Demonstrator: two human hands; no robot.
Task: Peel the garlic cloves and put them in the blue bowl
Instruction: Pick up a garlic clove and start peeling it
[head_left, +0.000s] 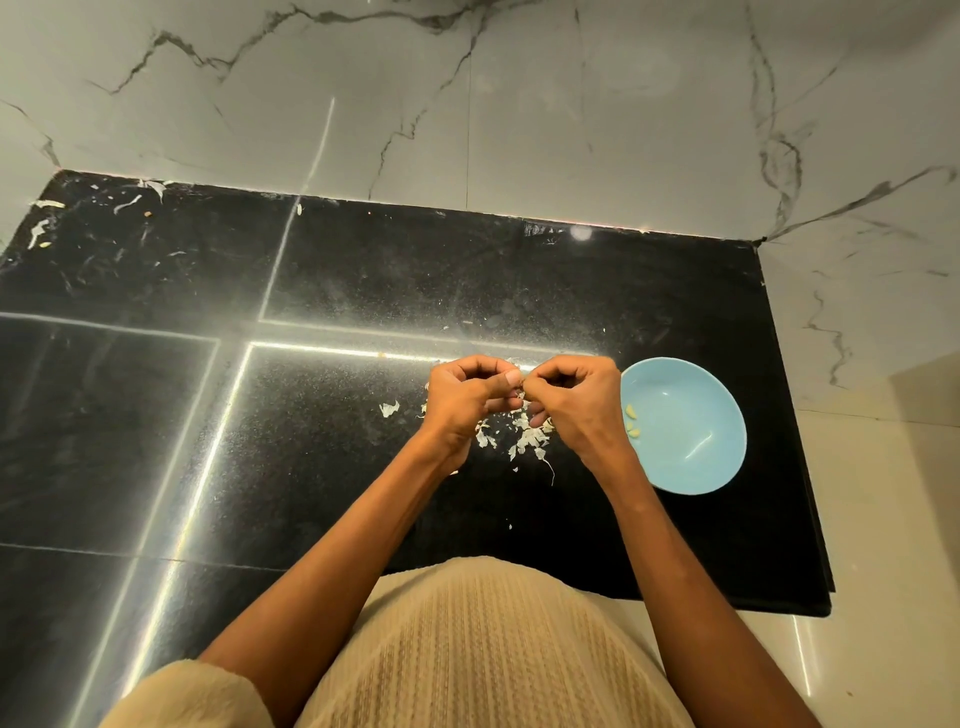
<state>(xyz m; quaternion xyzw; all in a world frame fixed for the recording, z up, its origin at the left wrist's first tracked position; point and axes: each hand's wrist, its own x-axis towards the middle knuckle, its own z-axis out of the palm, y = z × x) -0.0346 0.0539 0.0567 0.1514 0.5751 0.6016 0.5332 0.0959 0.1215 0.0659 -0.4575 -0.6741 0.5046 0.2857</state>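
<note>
The counter (363, 270) is polished black stone, finely speckled and glossy enough to mirror bright strips of light. The wall (519, 104) behind its far edge is smooth, grey-veined white marble with a soft sheen. The blue bowl (691, 467) looks glazed and smooth. Dry, papery garlic skins (530, 439) lie matt. The cream garment (493, 649) is ribbed knit cloth.

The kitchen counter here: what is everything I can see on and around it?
blue bowl: one, light blue, on the counter right of the hands.
peeled cloves: a few, pale yellow, inside the bowl at its left wall.
garlic skins: many scraps, white, scattered under the hands; more at the far left corner.
counter: one, black, glossy.
wall: white marble with grey veins.
garlic clove: barely visible, pinched between both hands.
left hand: fingers curled, pinching.
right hand: fingers curled, pinching.
</note>
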